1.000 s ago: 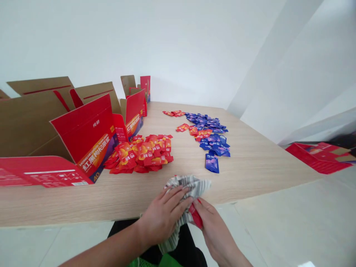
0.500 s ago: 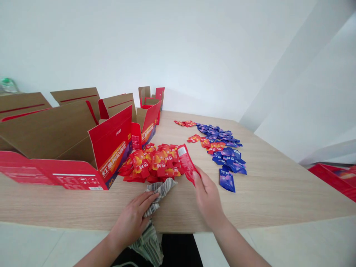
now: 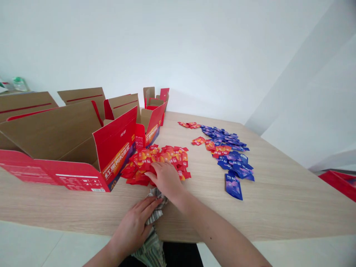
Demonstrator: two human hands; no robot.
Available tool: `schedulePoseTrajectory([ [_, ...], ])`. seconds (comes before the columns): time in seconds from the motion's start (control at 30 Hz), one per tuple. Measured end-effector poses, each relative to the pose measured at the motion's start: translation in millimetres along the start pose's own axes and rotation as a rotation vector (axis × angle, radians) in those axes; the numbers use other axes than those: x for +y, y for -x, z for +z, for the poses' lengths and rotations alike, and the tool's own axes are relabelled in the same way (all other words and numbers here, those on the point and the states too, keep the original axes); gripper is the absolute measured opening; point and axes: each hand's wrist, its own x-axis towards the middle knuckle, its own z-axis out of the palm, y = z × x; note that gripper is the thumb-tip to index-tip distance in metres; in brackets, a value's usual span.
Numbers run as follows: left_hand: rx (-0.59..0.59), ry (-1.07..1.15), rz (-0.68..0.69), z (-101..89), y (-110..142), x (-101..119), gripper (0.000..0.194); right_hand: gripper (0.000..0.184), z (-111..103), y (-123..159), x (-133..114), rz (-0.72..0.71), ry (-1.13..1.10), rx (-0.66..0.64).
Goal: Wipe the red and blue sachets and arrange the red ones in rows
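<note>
Right hand (image 3: pixel 166 180) has swung left from beside the blue sachets and now lies on the heap of red sachets (image 3: pixel 155 161), and the long red sachet it carried earlier no longer shows. Its fingers curve narrowly down onto the near edge of the heap; whether they pinch a sachet cannot be told. Left hand (image 3: pixel 132 227) rests nearly flat, fingers extended, on a bunched striped cloth (image 3: pixel 154 207), which droops over the table's near edge.

Both hands work on a pale wood-grain table (image 3: pixel 267 211). Blue sachets (image 3: pixel 232 157) lie scattered to the right of the red heap, mixed with a few red ones (image 3: pixel 218 149), and one blue sachet (image 3: pixel 233 186) lies apart at the near end. Opened red-and-kraft cartons (image 3: pixel 115 148) stand along the table's left side, their printed panels beside the heap. White walls (image 3: pixel 178 48) rise behind, and a red carton (image 3: pixel 338 181) sits low at right.
</note>
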Motion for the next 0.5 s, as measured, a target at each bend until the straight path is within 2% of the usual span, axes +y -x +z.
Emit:
schedulePoseTrajectory([
  [0.1,0.081,-0.043,0.040,1.2,1.5,-1.8,0.069,0.035,-12.9,16.3,26.9,0.111,-0.066,0.013],
  [0.17,0.147,-0.079,0.081,3.1,2.1,-4.1,0.071,0.034,-18.4,24.8,54.5,0.187,-0.063,0.024],
  [0.33,0.225,-0.141,0.163,15.3,5.1,-20.4,0.079,0.038,-29.3,32.9,148.6,0.406,0.133,0.049],
  [0.43,0.255,-0.162,0.230,27.0,9.5,-36.9,0.081,0.046,-38.2,25.4,206.2,0.511,0.234,0.075],
  [0.5,0.247,-0.167,0.267,35.1,13.6,-46.4,0.075,0.052,-42.9,14.2,239.4,0.567,0.297,0.078],
])
